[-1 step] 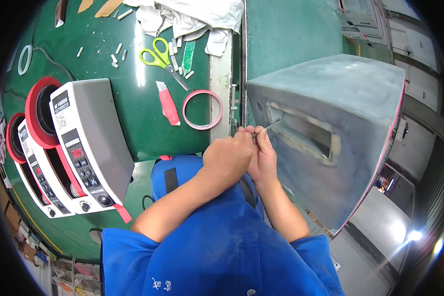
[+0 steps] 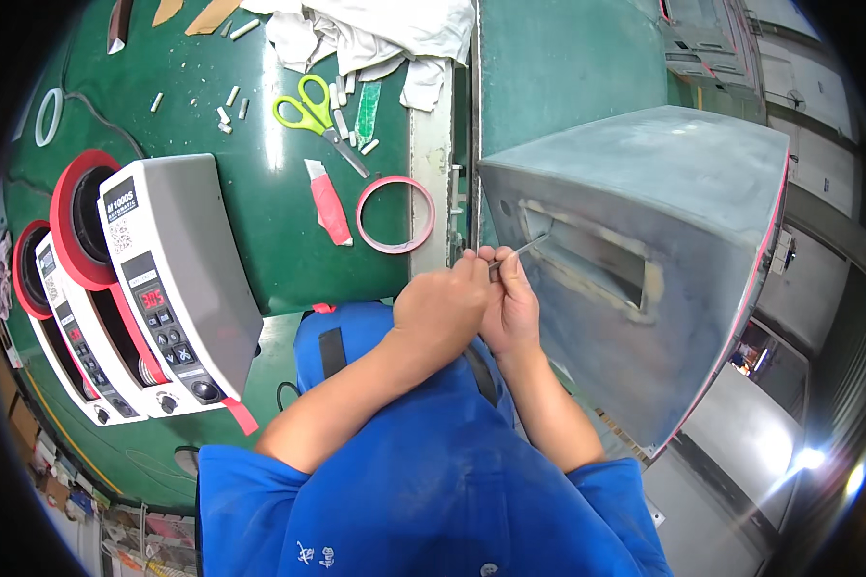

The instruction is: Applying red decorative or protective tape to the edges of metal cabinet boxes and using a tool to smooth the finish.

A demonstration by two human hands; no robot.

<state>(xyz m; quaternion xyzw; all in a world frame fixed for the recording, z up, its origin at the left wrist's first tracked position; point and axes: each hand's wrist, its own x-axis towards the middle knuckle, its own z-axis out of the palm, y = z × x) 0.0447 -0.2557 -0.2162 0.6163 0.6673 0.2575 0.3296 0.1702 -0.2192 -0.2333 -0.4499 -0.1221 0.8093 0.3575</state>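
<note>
A thin dark rod-like tool (image 2: 527,246) reaches from my hands into the rectangular opening of a large grey metal box (image 2: 587,356). My right hand (image 2: 512,313) pinches it between thumb and fingers. Pressed up against it, my left hand (image 2: 441,313) is closed around the tool's rear end, most of which the fingers hide. The tip rests near the opening's upper left corner. A pale yellowish border (image 2: 653,286) of what looks like filler runs around the opening.
On the green table lie a roll of pink tape (image 2: 360,223), a pink-wrapped blade (image 2: 329,207), green-handled scissors (image 2: 308,113), white cloths (image 2: 375,34) and several small white sticks. Two white tape dispensers (image 2: 188,250) with red rolls stand at the left.
</note>
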